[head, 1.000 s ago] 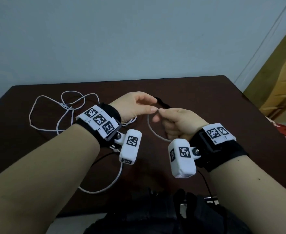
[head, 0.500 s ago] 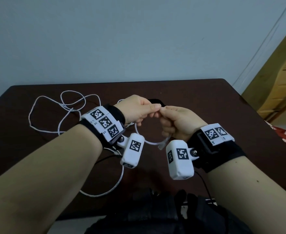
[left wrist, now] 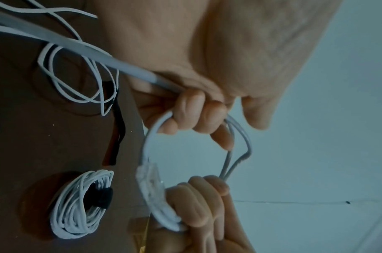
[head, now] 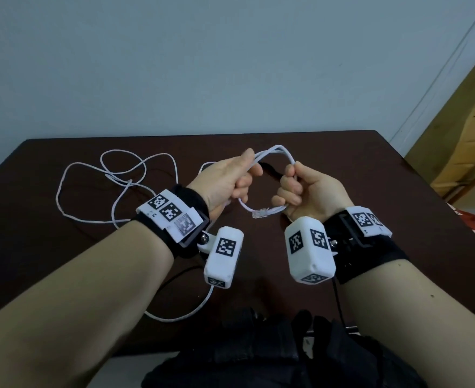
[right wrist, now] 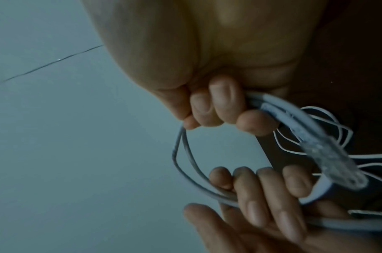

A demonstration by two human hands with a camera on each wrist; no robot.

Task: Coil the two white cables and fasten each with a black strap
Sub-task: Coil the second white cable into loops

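Note:
A thick white cable with a clear plug is held up as a small doubled loop above the dark table. My left hand grips the loop's left side, fingers curled round the strands. My right hand grips its right side, and the plug sticks out below that fist. The rest of this cable lies loose at the left. A loose black strap lies on the table behind the hands. A second white cable lies coiled with a black strap round it.
A wooden piece of furniture stands past the table's right edge. Dark fabric fills the space under the table's front edge. A thin black cord hangs from my right wrist. A plain wall rises behind the table.
Both hands have risen and drawn apart. The cable between them now forms a doubled loop, and the plug has come out below my right fist.

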